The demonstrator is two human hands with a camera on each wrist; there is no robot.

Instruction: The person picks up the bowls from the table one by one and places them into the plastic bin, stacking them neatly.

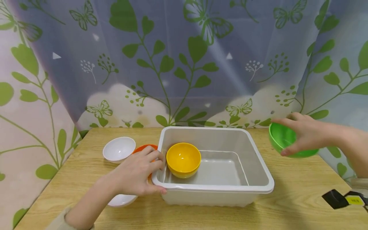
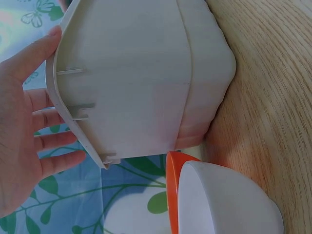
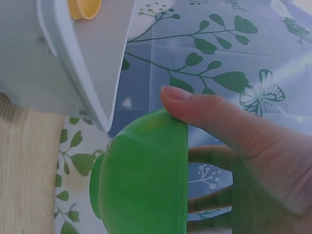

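pinching the green bowl (image 3: pixel 146 180), your right hand (image 1: pixel 306 131) could drop it if that hold slips tbh; your left hand (image 1: pixel 141 171) rests loosely on the tub (image 1: pixel 212 197)

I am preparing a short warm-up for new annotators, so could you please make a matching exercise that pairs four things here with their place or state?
Things:
1. Green bowl
2. Yellow bowl
3. Orange bowl
4. Tub

Places and states:
A. Outside the tub, partly hidden by the left hand in the head view
B. Held at its rim by the left hand
C. In the grip of the right hand
D. Inside the tub

Right pairs: 1-C, 2-D, 3-A, 4-B
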